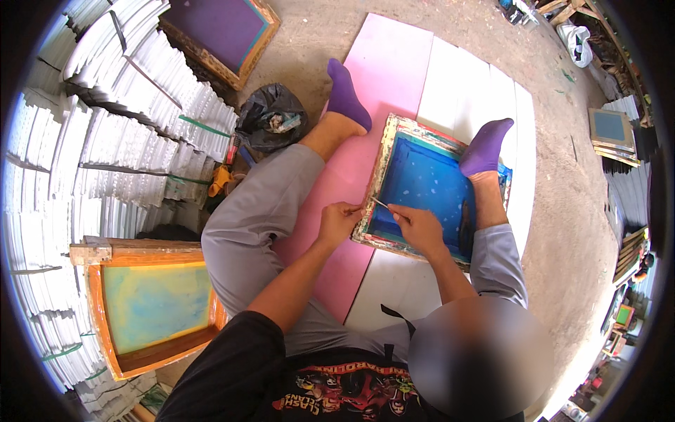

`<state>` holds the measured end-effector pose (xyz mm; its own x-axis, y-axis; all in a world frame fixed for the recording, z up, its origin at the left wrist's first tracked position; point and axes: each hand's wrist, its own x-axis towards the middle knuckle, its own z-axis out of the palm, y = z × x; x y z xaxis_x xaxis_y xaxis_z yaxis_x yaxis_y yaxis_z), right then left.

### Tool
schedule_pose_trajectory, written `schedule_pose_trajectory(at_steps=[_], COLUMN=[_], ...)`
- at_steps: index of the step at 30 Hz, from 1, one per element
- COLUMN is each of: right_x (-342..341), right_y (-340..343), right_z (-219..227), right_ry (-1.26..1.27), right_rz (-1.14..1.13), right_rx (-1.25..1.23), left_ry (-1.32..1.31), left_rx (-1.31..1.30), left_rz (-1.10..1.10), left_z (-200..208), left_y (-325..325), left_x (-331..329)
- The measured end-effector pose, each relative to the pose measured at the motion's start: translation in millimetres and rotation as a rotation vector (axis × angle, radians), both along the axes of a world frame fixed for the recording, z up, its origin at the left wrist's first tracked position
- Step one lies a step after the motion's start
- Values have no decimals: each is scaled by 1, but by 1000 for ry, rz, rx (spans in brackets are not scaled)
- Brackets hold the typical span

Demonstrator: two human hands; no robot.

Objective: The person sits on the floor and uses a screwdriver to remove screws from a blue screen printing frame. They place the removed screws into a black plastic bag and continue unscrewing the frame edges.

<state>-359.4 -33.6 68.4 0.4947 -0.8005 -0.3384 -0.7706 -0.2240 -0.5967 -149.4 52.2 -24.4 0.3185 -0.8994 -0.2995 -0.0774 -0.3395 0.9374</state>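
In front of me lies a screen-printing frame (366,224) with paint-stained wooden edges and blue mesh (429,181) marked with pale spots. My right hand (422,231) pinches a thin, pale, stick-like tool (380,203), its tip reaching over the frame's left inner edge. At the outside of that same left edge is my left hand (340,224), its fingers closed together; what they hold, if anything, is too small to name. My foot in a purple sock (485,148) rests across the frame's far right corner.
Under the frame are pink (390,63) and white boards (460,77). To the left stand tall stacks of white paper (133,141), a black plastic bag (271,116) and an orange wooden frame (151,359). A purple-meshed frame (218,32) lies at the far left.
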Motion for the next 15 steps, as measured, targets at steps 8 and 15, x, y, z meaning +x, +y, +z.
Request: schedule_pose_trajectory(at_steps=[8, 15], right_x=[7, 34], right_y=[22, 33], right_z=[4, 27], right_ry=[101, 334], right_rz=[-33, 65], right_rx=[-148, -246], left_ry=[-26, -74], left_rx=[23, 5], left_rz=[-10, -12], left_z=[1, 16], left_y=[-4, -4], left_x=[-2, -3])
